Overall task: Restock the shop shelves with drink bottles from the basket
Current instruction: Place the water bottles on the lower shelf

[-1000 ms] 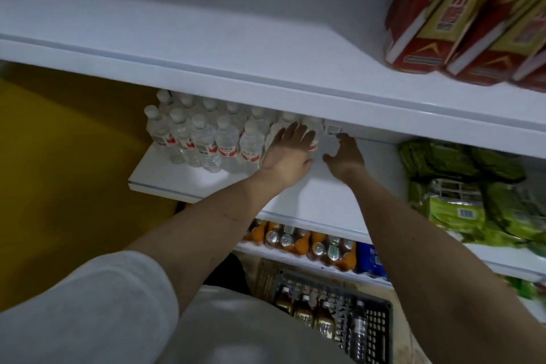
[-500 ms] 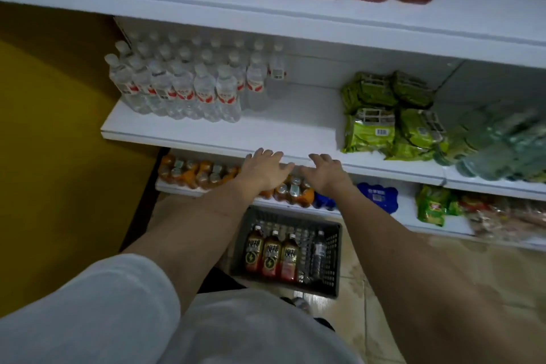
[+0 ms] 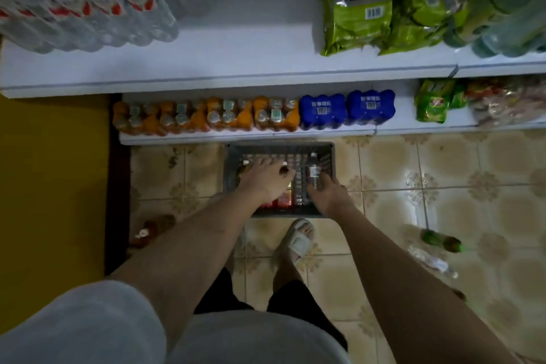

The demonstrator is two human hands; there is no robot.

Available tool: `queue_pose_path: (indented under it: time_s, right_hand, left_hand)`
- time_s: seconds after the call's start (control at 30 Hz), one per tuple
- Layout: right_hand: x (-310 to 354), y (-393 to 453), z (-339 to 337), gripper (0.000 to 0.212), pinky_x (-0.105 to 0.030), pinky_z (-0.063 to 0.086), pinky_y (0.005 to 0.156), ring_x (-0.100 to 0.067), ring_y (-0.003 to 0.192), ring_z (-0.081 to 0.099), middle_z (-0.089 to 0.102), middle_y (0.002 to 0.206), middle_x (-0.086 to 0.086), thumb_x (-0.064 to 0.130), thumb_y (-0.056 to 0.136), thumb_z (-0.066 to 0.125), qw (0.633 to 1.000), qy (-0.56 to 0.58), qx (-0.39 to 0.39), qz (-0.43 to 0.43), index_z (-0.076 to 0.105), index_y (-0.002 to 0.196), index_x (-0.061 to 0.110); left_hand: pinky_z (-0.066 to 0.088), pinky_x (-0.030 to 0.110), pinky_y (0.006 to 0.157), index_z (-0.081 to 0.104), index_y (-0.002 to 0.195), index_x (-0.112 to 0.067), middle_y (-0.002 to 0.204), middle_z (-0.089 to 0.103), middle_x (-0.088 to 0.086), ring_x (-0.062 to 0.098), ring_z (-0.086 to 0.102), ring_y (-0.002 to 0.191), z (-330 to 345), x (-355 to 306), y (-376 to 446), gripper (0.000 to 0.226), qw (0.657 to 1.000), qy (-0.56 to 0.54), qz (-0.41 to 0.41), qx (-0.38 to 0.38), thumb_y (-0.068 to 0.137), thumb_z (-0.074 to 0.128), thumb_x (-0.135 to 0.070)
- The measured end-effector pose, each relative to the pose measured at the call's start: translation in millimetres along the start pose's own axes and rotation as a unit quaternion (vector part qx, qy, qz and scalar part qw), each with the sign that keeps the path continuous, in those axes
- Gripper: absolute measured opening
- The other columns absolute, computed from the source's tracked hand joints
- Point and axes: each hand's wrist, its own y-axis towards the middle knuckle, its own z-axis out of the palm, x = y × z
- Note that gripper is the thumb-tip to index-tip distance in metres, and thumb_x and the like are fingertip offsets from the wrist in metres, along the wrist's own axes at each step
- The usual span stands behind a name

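Both arms reach straight down into the basket (image 3: 328,148), left hand (image 3: 263,179) spread over bottles, right hand (image 3: 326,190) beside the clear bottle (image 3: 313,170), grip unclear.

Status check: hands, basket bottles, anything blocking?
Left hand open over tea bottles in basket. Right hand open, at clear bottle; contact unclear. Nothing blocking.

Both bare arms stretch straight down, the left hand (image 3: 263,179) with fingers spread, the right hand (image 3: 326,192) with fingers loosely extended.
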Motion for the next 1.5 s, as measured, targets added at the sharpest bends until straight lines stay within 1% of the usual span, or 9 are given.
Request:
queue_pose_path:
  time_s: [0.2, 0.47, 0.77, 0.87, 0.97, 1.07, 1.2, 1.33, 1.5]
  right_hand:
    - [-83, 134, 100, 0.095, -0.055, 0.043, 0.105, -0.033, 0.130, 0.047, 0.047, 0.143, -0.008, 0.079, 0.070, 0.049, 0.988, 0.127, 0.019, 0.083, 0.037, 0.145, 0.022]
    - [-161, 343, 178, 0.061, -0.037, 0.044, 0.089, -0.024, 0.118, 0.054, 0.049, 0.132, -0.008, 0.040, 0.094, 0.059, 0.987, 0.111, -0.084, 0.086, 0.036, 0.143, 0.013]
    - [-183, 447, 252, 0.069, -0.034, 0.034, 0.112, -0.031, 0.140, 0.036, 0.027, 0.155, -0.021, 0.005, 0.096, 0.060, 0.973, -0.034, -0.182, 0.140, 0.019, 0.151, 0.000]
    - [-188, 454, 256, 0.081, -0.041, 0.038, 0.111, -0.034, 0.139, 0.038, 0.029, 0.154, -0.022, 0.007, 0.091, 0.067, 0.975, 0.049, -0.140, 0.166, 0.015, 0.153, 0.006]
    - [-196, 454, 259, 0.089, -0.037, 0.045, 0.094, -0.029, 0.126, 0.051, 0.048, 0.138, -0.014, 0.013, 0.088, 0.071, 0.958, 0.201, -0.097, 0.177, 0.011, 0.154, 0.013]
    - [-204, 448, 254, 0.069, -0.025, 0.048, 0.081, -0.018, 0.110, 0.057, 0.052, 0.121, -0.005, 0.007, 0.086, 0.071, 0.933, 0.321, -0.069, 0.145, 0.032, 0.143, 0.010]
    - [-210, 417, 240, 0.027, -0.034, 0.061, 0.064, -0.025, 0.099, 0.068, 0.065, 0.107, -0.005, 0.000, 0.089, 0.064, 0.857, 0.497, 0.067, 0.120, 0.058, 0.110, 0.016]
    - [-205, 380, 221, 0.048, -0.051, 0.058, 0.087, -0.035, 0.108, 0.068, 0.066, 0.123, -0.017, 0.014, 0.084, 0.066, 0.804, 0.546, 0.199, 0.124, 0.053, 0.130, 0.010]
    - [-175, 334, 187, 0.046, -0.056, 0.050, 0.100, -0.032, 0.112, 0.067, 0.069, 0.123, -0.013, 0.015, 0.088, 0.070, 0.807, 0.525, 0.259, 0.074, 0.057, 0.131, 0.020]
  left_hand:
    - [0.026, 0.048, 0.118, 0.032, 0.153, -0.029, 0.160, 0.033, 0.006, 0.025, 0.022, 0.150, 113, 48, 113, 0.057, 0.999, -0.026, -0.025, 0.033, 0.103, 0.027, -0.056]
    - [0.045, 0.035, 0.097, 0.048, 0.142, -0.022, 0.133, 0.059, 0.007, 0.026, 0.055, 0.123, 284, 101, 249, 0.043, 0.997, -0.072, 0.003, -0.032, 0.104, 0.040, -0.041]
    - [0.046, 0.039, 0.096, 0.047, 0.141, -0.015, 0.134, 0.057, 0.012, 0.029, 0.052, 0.122, 360, 133, 338, 0.042, 0.990, -0.119, 0.017, -0.072, 0.105, 0.044, -0.034]
    - [0.044, 0.039, 0.099, 0.048, 0.139, -0.015, 0.137, 0.055, 0.010, 0.028, 0.049, 0.126, 359, 127, 355, 0.040, 0.991, -0.104, 0.023, -0.086, 0.105, 0.042, -0.035]
    - [0.042, 0.041, 0.100, 0.050, 0.136, -0.015, 0.135, 0.055, 0.009, 0.027, 0.047, 0.127, 355, 125, 363, 0.039, 0.992, -0.081, 0.028, -0.089, 0.105, 0.041, -0.035]
    - [0.040, 0.038, 0.101, 0.049, 0.138, -0.014, 0.136, 0.053, 0.007, 0.025, 0.044, 0.128, 348, 128, 359, 0.039, 0.993, -0.078, 0.032, -0.084, 0.105, 0.041, -0.034]
    - [0.041, 0.038, 0.102, 0.046, 0.140, -0.016, 0.137, 0.053, 0.006, 0.024, 0.046, 0.129, 332, 134, 340, 0.040, 0.994, -0.071, 0.030, -0.074, 0.105, 0.043, -0.035]
    - [0.045, 0.036, 0.098, 0.044, 0.141, -0.020, 0.138, 0.052, 0.004, 0.022, 0.051, 0.124, 308, 132, 319, 0.041, 0.992, -0.124, 0.011, -0.032, 0.104, 0.046, -0.037]
    - [0.044, 0.033, 0.090, 0.041, 0.145, -0.026, 0.125, 0.052, -0.006, 0.016, 0.054, 0.114, 252, 101, 298, 0.052, 0.947, -0.315, -0.033, 0.048, 0.099, 0.053, -0.048]
